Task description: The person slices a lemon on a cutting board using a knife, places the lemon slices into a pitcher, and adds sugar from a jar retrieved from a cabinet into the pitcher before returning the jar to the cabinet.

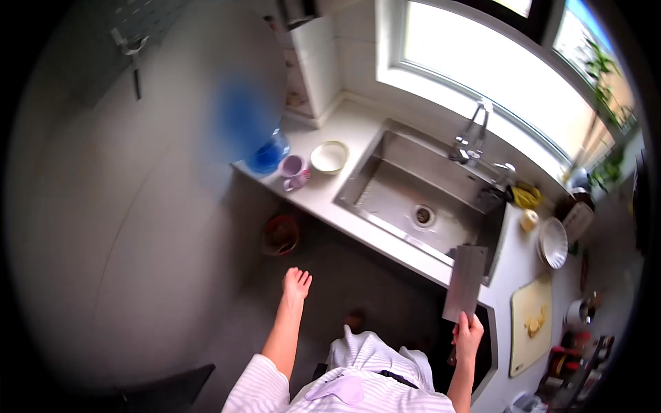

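Note:
My right hand (468,334) is wrapped round the handle of a cleaver (465,283). Its broad metal blade points up towards the near right corner of the steel sink (406,230). My left hand (297,283) is held over the dark floor, its fingers slightly curled and apart, holding nothing. To the right of the cleaver, a pale cutting board (521,344) lies on the counter (497,297) with yellowish pieces (535,322) on it.
A purple mug (292,167), a white bowl (330,157) and a blue container (268,153) stand left of the sink. The faucet (471,138) rises behind it. White dishes (553,243) sit on the right counter. A red bin (281,235) stands on the floor.

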Demonstrator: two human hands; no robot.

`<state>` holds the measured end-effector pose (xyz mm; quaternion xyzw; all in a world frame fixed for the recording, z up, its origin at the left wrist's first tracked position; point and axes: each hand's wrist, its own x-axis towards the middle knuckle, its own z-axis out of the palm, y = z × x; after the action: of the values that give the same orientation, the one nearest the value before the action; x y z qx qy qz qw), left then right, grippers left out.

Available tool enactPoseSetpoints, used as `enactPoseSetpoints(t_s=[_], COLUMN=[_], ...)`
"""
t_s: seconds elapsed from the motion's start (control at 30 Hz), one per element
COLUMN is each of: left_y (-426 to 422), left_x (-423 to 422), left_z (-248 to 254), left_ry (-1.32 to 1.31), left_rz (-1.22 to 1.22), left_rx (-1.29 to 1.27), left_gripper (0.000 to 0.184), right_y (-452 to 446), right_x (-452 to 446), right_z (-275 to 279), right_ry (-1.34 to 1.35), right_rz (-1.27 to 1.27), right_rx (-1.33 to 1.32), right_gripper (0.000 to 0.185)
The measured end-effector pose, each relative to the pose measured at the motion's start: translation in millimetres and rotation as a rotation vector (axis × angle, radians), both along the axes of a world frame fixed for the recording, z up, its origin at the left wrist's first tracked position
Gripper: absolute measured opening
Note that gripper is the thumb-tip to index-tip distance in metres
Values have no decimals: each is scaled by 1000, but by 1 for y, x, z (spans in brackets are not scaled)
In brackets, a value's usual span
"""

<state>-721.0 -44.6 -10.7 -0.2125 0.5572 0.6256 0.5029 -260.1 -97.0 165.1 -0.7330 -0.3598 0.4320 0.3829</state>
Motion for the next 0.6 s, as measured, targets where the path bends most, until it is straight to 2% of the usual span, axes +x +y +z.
enactPoseSetpoints(t_s=[0.13,0.2,0.33,0.5,0.53,0.6], left_y=[24,41,51,31,25,10], left_x=[90,152,309,478,510,560], left_z=[3,17,60,76,78,79], left_ry=[-34,-83,-157,-180,-175,-189], left_rz=[-260,-476,-949,-1338,-1396,-1494], left_rx=[68,185,328,361,340,319], left_gripper=[40,32,30,33,33,34], right_y=[-7,-17,-64,-149,-167,-189], right_x=[14,29,98,202,225,265], right_z=[-6,-7,-13,-32,-37,-55], right_ry=[-2,-26,-91,-432,-612,-713], right_rz=[-96,-161,-323,-699,-673,-753], right_rx=[2,30,121,109,-19,-75], right_gripper=[24,26,24,23,29,40])
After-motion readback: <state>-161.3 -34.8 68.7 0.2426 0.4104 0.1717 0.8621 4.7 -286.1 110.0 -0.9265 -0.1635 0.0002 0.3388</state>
